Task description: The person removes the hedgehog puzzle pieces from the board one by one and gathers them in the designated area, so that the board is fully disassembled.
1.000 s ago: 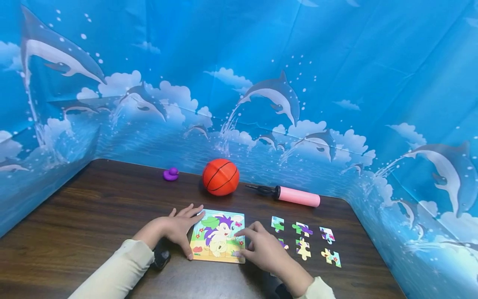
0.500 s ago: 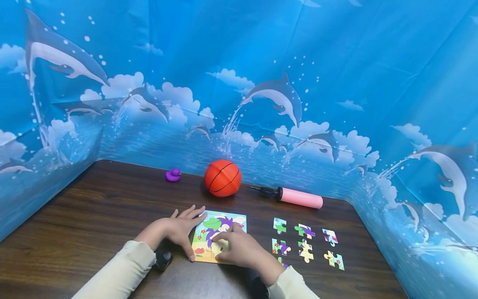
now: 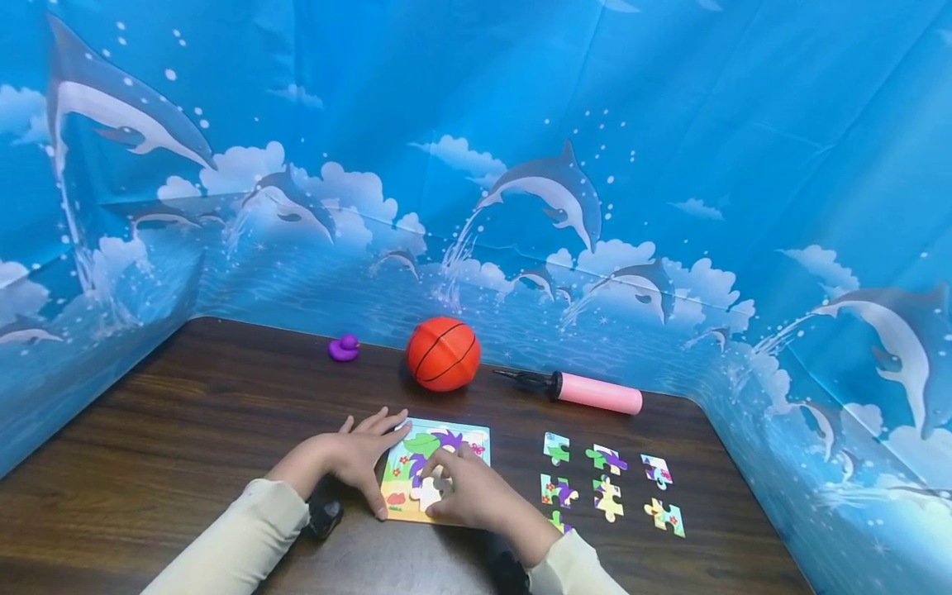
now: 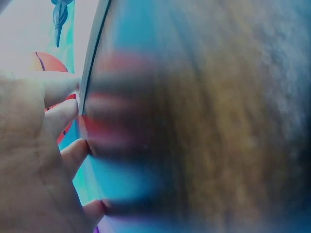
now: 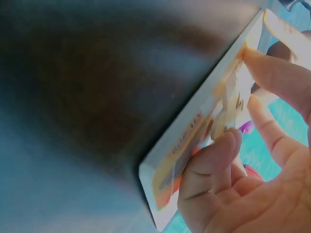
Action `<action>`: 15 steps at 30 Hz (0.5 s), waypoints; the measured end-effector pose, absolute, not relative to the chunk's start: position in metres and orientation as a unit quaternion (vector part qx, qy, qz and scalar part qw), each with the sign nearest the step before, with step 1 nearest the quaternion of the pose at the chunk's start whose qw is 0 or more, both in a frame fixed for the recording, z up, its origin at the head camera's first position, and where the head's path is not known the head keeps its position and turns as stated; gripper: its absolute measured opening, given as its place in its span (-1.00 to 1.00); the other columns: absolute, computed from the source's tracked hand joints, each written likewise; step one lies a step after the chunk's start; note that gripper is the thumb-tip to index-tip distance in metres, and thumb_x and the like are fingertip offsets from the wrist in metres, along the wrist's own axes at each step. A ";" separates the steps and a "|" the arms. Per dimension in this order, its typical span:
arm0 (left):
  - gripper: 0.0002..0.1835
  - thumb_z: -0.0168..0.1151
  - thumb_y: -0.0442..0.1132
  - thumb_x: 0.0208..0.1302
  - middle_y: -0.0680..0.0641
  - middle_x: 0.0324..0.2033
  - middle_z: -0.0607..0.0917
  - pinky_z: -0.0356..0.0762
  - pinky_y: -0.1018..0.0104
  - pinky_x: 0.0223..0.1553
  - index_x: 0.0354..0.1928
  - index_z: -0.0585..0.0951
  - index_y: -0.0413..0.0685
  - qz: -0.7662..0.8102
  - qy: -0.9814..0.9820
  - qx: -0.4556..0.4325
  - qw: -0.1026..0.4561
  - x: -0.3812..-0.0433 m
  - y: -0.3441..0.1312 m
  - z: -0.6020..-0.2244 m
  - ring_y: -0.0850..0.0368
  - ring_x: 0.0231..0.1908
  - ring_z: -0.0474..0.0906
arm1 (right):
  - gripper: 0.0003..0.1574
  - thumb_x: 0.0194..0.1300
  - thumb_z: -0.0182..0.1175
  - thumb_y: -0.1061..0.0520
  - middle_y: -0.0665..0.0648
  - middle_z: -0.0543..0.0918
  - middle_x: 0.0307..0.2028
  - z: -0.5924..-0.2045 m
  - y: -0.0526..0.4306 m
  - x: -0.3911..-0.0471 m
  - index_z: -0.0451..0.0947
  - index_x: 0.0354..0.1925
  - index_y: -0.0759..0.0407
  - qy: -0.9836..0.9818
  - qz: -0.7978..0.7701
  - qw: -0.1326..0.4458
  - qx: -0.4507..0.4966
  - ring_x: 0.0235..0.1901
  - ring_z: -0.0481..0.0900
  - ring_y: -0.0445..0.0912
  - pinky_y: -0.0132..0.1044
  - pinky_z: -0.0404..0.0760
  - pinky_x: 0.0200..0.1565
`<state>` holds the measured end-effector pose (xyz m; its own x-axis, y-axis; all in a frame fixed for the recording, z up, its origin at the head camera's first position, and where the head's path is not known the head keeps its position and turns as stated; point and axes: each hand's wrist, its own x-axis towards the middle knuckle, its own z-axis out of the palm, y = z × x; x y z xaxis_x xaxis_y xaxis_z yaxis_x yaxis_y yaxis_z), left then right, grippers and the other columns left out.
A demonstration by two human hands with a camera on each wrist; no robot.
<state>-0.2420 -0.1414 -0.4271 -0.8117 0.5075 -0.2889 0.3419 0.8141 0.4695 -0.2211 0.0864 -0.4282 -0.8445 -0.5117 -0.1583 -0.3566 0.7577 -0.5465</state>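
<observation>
A square hedgehog jigsaw puzzle board (image 3: 397,475) lies flat on the table. My left hand (image 3: 355,457) has its fingers spread with little bend along the board's left side, thumb at the near left corner. Over the board's lower middle is my right hand (image 3: 476,496), its thumb and fingers pinching a puzzle piece (image 5: 232,104) that stands tilted up from the board in the right wrist view. A white patch shows in the picture beside those fingers. The right hand covers the board's lower right part.
Several loose puzzle pieces (image 3: 608,498) lie to the right of the board. Behind it stand a red-orange basketball (image 3: 443,354), a pink hand pump (image 3: 598,393) and a purple rubber duck (image 3: 344,348). A blue dolphin curtain (image 3: 476,248) hangs around the table.
My right hand has moved left from the board's right edge to its lower middle. A piece there has come up, exposing white beneath. The left hand stays at the board's left side.
</observation>
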 end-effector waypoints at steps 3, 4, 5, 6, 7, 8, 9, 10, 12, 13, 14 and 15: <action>0.32 0.65 0.16 -0.25 -0.20 0.54 -0.03 -0.34 -0.53 0.30 0.52 0.13 -0.18 0.201 0.931 0.230 0.202 -0.243 -0.142 -0.427 -0.31 0.50 -0.27 | -0.53 0.00 0.56 0.10 0.03 0.53 -0.17 -0.429 0.086 -0.219 0.58 -0.15 -0.18 0.925 -0.265 0.138 -0.235 -0.16 0.49 -0.08 -0.05 0.59 -0.22; 0.32 0.65 0.15 -0.25 -0.20 0.54 -0.03 -0.34 -0.53 0.30 0.53 0.13 -0.18 0.201 0.931 0.229 0.202 -0.243 -0.142 -0.427 -0.31 0.50 -0.28 | -0.53 -0.01 0.56 0.12 0.02 0.52 -0.19 -0.429 0.086 -0.218 0.58 -0.15 -0.18 0.926 -0.266 0.131 -0.235 -0.17 0.47 -0.08 -0.08 0.58 -0.24; 0.32 0.65 0.16 -0.25 -0.20 0.54 -0.03 -0.34 -0.53 0.30 0.53 0.12 -0.19 0.201 0.931 0.230 0.201 -0.243 -0.142 -0.428 -0.31 0.50 -0.28 | -0.53 -0.02 0.56 0.14 0.02 0.51 -0.21 -0.429 0.085 -0.217 0.59 -0.16 -0.18 0.926 -0.268 0.125 -0.234 -0.18 0.45 -0.07 -0.11 0.56 -0.27; 0.32 0.65 0.16 -0.25 -0.20 0.54 -0.03 -0.34 -0.53 0.30 0.53 0.12 -0.18 0.201 0.931 0.230 0.201 -0.243 -0.142 -0.428 -0.31 0.50 -0.28 | -0.53 -0.02 0.56 0.16 0.02 0.50 -0.22 -0.429 0.084 -0.216 0.59 -0.17 -0.18 0.926 -0.273 0.120 -0.231 -0.18 0.43 -0.07 -0.12 0.54 -0.28; 0.33 0.65 0.16 -0.25 -0.20 0.55 -0.04 -0.35 -0.52 0.30 0.53 0.12 -0.18 0.202 0.930 0.230 0.202 -0.243 -0.141 -0.428 -0.31 0.51 -0.28 | -0.53 -0.03 0.56 0.18 0.01 0.49 -0.24 -0.429 0.084 -0.214 0.60 -0.18 -0.17 0.926 -0.278 0.115 -0.228 -0.19 0.41 -0.07 -0.14 0.52 -0.31; 0.33 0.65 0.17 -0.25 -0.20 0.55 -0.04 -0.35 -0.52 0.30 0.53 0.12 -0.18 0.202 0.930 0.230 0.202 -0.243 -0.141 -0.429 -0.31 0.51 -0.28 | -0.53 -0.03 0.55 0.21 0.02 0.47 -0.25 -0.429 0.083 -0.213 0.61 -0.18 -0.17 0.925 -0.285 0.111 -0.225 -0.20 0.39 -0.06 -0.15 0.50 -0.33; 0.33 0.64 0.17 -0.25 -0.20 0.55 -0.04 -0.35 -0.52 0.30 0.53 0.12 -0.18 0.201 0.930 0.231 0.202 -0.243 -0.141 -0.429 -0.31 0.51 -0.28 | -0.54 -0.02 0.53 0.23 0.02 0.46 -0.26 -0.429 0.083 -0.211 0.62 -0.19 -0.17 0.924 -0.293 0.107 -0.221 -0.20 0.38 -0.07 -0.17 0.48 -0.34; 0.34 0.64 0.17 -0.26 -0.20 0.55 -0.04 -0.36 -0.52 0.30 0.53 0.11 -0.18 0.201 0.930 0.231 0.202 -0.243 -0.141 -0.429 -0.30 0.51 -0.28 | -0.55 -0.01 0.51 0.26 0.02 0.46 -0.26 -0.429 0.083 -0.210 0.63 -0.20 -0.18 0.923 -0.299 0.101 -0.219 -0.21 0.38 -0.07 -0.18 0.47 -0.34; 0.33 0.65 0.17 -0.26 -0.20 0.55 -0.04 -0.36 -0.52 0.30 0.53 0.12 -0.18 0.199 0.931 0.232 0.200 -0.243 -0.141 -0.429 -0.30 0.51 -0.29 | -0.58 0.03 0.44 0.31 0.00 0.46 -0.27 -0.430 0.082 -0.209 0.65 -0.22 -0.18 0.922 -0.310 0.090 -0.215 -0.23 0.42 -0.09 -0.19 0.48 -0.34; 0.33 0.65 0.17 -0.26 -0.20 0.55 -0.04 -0.36 -0.52 0.30 0.53 0.12 -0.18 0.197 0.931 0.232 0.200 -0.243 -0.141 -0.429 -0.30 0.51 -0.29 | -0.58 0.05 0.40 0.33 0.00 0.47 -0.27 -0.430 0.082 -0.209 0.66 -0.23 -0.18 0.921 -0.314 0.086 -0.214 -0.24 0.44 -0.10 -0.19 0.49 -0.33; 0.33 0.65 0.17 -0.26 -0.20 0.55 -0.04 -0.35 -0.52 0.30 0.53 0.12 -0.18 0.196 0.932 0.232 0.199 -0.243 -0.141 -0.429 -0.30 0.51 -0.28 | -0.59 0.08 0.37 0.34 -0.02 0.49 -0.27 -0.430 0.083 -0.209 0.68 -0.22 -0.18 0.919 -0.320 0.085 -0.213 -0.25 0.47 -0.11 -0.19 0.50 -0.31; 0.33 0.65 0.16 -0.26 -0.20 0.55 -0.03 -0.35 -0.52 0.30 0.53 0.12 -0.18 0.195 0.932 0.232 0.198 -0.243 -0.141 -0.429 -0.31 0.51 -0.28 | -0.60 0.12 0.33 0.35 -0.04 0.51 -0.25 -0.430 0.083 -0.209 0.69 -0.22 -0.18 0.917 -0.327 0.086 -0.211 -0.26 0.49 -0.13 -0.18 0.52 -0.28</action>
